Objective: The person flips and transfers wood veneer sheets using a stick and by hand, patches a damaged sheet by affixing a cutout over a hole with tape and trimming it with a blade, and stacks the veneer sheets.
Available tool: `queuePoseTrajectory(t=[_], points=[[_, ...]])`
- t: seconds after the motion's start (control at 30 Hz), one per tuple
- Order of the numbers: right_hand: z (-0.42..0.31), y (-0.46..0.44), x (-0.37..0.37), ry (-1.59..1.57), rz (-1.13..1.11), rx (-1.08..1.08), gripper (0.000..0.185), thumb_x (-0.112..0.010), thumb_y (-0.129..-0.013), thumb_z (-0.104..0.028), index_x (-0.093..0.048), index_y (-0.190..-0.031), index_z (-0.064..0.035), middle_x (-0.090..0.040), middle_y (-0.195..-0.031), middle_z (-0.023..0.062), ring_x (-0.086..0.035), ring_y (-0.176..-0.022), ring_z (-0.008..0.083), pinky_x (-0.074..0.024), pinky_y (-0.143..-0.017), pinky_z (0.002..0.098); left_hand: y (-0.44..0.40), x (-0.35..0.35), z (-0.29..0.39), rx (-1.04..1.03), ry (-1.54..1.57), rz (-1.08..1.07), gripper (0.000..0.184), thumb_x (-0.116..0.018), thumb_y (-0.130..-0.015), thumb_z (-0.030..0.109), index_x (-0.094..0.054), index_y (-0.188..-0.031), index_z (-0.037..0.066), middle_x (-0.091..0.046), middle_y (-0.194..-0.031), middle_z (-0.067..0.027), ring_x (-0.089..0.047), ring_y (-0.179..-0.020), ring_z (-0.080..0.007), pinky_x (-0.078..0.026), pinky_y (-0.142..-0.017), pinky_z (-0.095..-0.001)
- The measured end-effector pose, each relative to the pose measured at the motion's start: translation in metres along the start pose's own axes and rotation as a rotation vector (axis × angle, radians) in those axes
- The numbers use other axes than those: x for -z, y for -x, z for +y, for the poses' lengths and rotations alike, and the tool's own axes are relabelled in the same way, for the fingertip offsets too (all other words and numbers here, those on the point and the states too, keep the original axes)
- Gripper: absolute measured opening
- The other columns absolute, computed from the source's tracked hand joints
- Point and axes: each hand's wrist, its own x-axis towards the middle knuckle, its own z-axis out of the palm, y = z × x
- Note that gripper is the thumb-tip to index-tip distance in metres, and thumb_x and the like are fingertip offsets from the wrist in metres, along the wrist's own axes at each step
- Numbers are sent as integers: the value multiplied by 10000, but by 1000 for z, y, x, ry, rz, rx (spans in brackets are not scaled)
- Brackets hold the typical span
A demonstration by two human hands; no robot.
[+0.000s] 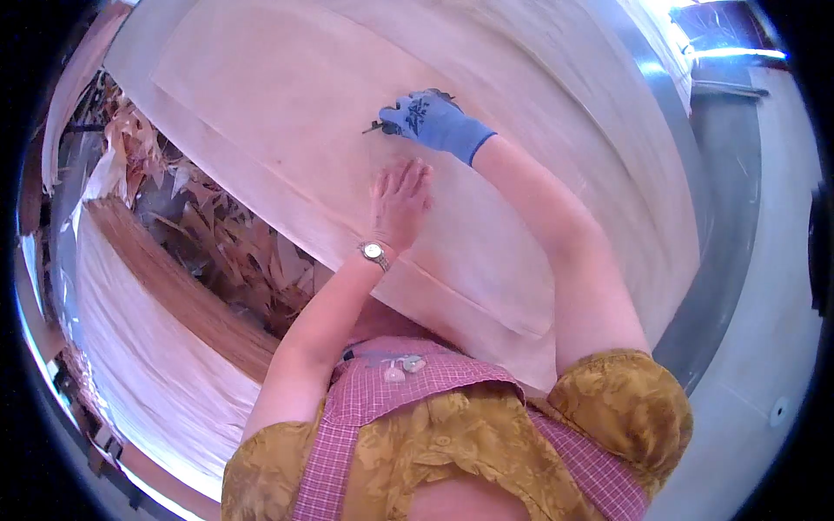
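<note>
A large, pale wood veneer sheet (287, 113) lies flat in front of me, on top of other sheets. My left hand (402, 195), bare and with a watch (373, 252) on its wrist, rests flat on the veneer with fingers stretched out. Just beyond it, my right hand (426, 120) wears a blue glove with dark patches. Its fingers are closed around a small dark tool (372, 128), whose thin tip pokes out to the left, close to the sheet. Most of that tool is hidden in the glove, so its kind is unclear.
Torn veneer scraps (252, 252) fill the gap on the left. Beside them stands a stack of veneer sheets (165, 304) with a brown edge. A grey metal surface (725, 217) runs along the right, curved by the lens.
</note>
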Motion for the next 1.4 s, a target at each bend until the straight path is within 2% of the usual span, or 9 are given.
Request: queuePoseTrajectory(t=[0.1, 0.2, 0.27, 0.43, 0.8, 0.9, 1.0, 1.1, 1.4], points=[[0, -13, 2, 77, -103, 38, 128, -523, -916, -231, -574, -1004, -154, -659, -928, 82, -675, -832, 276, -526, -686, 412, -7, -5, -15, -3, 54, -10, 538, -683, -799, 242, -514, -1282, 76, -520, -1308, -99, -463, -1236, -294, -314, -1059, -506], [11, -12, -17, 13, -118, 36, 143, -534, -905, -250, -620, -972, -158, -662, -882, 62, -664, -857, 257, -518, -708, 405, -56, 22, -32, 303, 38, 145, 737, -793, -685, 268, -462, -1308, 57, -548, -1201, -113, -509, -1139, -307, -369, -992, -497], [24, -15, -28, 65, -161, 80, 157, -534, -899, -255, -627, -993, -171, -670, -898, 62, -669, -856, 250, -526, -699, 411, -84, 30, -47, 172, 78, 76, 893, -853, -590, 305, -420, -1333, 65, -544, -1147, -111, -529, -1057, -317, -410, -926, -484], [41, -10, -14, 102, -266, 159, 193, -503, -923, -251, -618, -1052, -163, -674, -915, 89, -673, -819, 271, -528, -684, 422, -90, 19, -53, 191, -90, -36, 950, -835, -625, 332, -362, -1438, 195, -539, -1166, -92, -528, -1053, -297, -460, -865, -422], [95, 150, -15, 79, -357, -357, 234, -470, -972, -283, -487, -1164, -151, -673, -904, 115, -670, -774, 329, -511, -587, 461, -104, 7, -50, 145, -282, -247, 769, -779, -703, 410, -436, -1391, 386, -427, -1383, -152, -435, -1214, -345, -399, -965, -510], [69, 207, -12, 22, -369, -629, 227, -475, -974, -290, -478, -1148, -143, -674, -901, 111, -675, -772, 323, -504, -573, 471, -110, 18, -30, 208, -399, -349, 774, -767, -724, 391, -418, -1413, 336, -377, -1446, -167, -395, -1280, -358, -368, -1006, -523], [52, 245, -16, -57, -416, -810, 223, -458, -985, -287, -474, -1152, -139, -677, -908, 108, -680, -772, 313, -503, -575, 485, -108, -58, -61, 34, -366, -127, 783, -765, -743, 339, -400, -1430, 245, -361, -1476, -148, -357, -1331, -371, -334, -1043, -544], [74, 262, -77, 86, -128, -640, 215, -440, -994, -302, -499, -1119, -136, -681, -921, 110, -680, -779, 319, -508, -598, 487, -111, -54, 60, -211, -99, -227, 863, -809, -691, 278, -392, -1430, 127, -395, -1465, -171, -363, -1366, -308, -286, -1121, -460], [-44, 448, -42, -173, -279, -1037, 230, -422, -971, -230, -451, -1162, -105, -690, -824, 177, -694, -737, 345, -518, -541, 507, -108, -94, 85, -195, -182, -351, 868, -800, -704, 272, -371, -1448, 150, -379, -1475, -163, -322, -1381, -317, -230, -1139, -475]])
